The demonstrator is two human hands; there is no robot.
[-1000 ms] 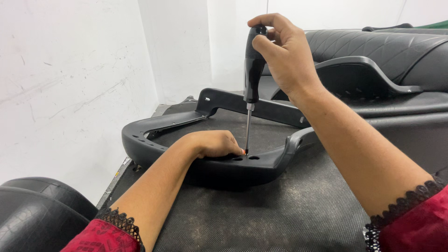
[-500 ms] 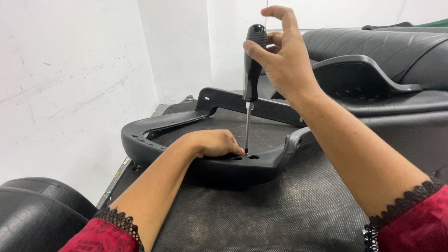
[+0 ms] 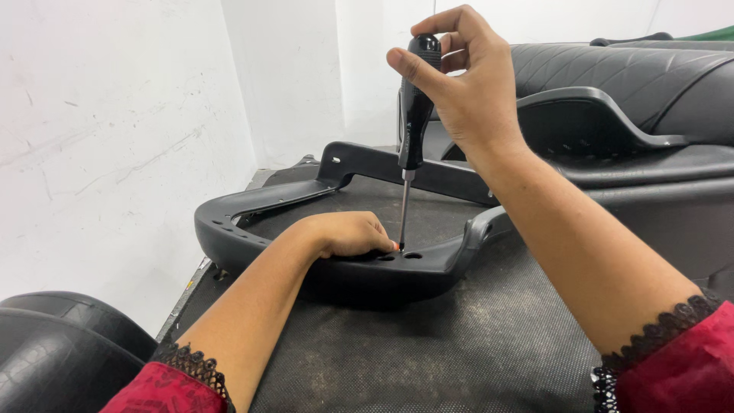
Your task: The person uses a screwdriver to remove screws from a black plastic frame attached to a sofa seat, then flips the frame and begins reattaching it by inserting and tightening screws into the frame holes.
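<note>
A black plastic grab-rail frame lies on a dark rubber mat. My right hand grips the black handle of a screwdriver held upright, thumb and fingers around the top. Its metal shaft runs down to a hole in the frame's near bar, beside two more holes. My left hand rests on that bar with its fingertips at the screwdriver's tip; whatever they pinch there is hidden.
A white wall stands close on the left. Black padded seats lie behind the frame at the right, and another black seat sits at the lower left. A second black rail rests on the far seat.
My right hand has shifted its hold on the screwdriver handle, the fingers spreading and closing again as the handle turns. The left hand and the frame have stayed put.
</note>
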